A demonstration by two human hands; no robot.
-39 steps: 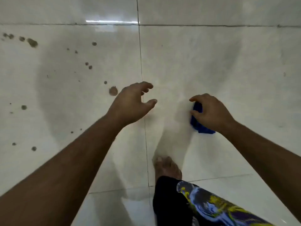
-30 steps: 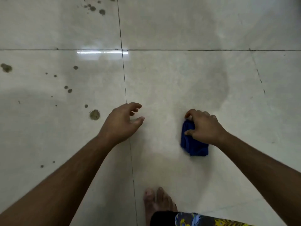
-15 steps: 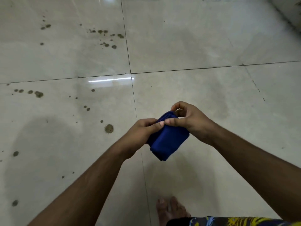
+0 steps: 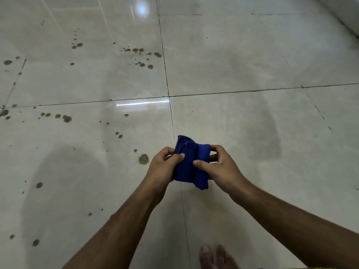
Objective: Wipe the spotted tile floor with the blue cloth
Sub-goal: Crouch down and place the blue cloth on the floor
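A folded blue cloth (image 4: 187,167) is held in the air above the glossy pale tile floor (image 4: 242,61). My left hand (image 4: 162,169) grips its left side, thumb on top. My right hand (image 4: 219,167) grips its right side, thumb pressed on the fold. Brown spots mark the tiles on the left: a large one (image 4: 143,159) just left of my left hand, a cluster (image 4: 141,57) further away, and a row (image 4: 62,117) at the far left.
Dark grout lines cross at a joint (image 4: 169,96) ahead of my hands. A bare foot (image 4: 215,257) stands at the bottom edge. A wall base (image 4: 343,14) runs along the top right corner. The right-hand tiles show few spots.
The cloth was pressed on the floor under my right hand; it has been lifted, and my left hand has joined to hold it. The view has risen and tilted further ahead.
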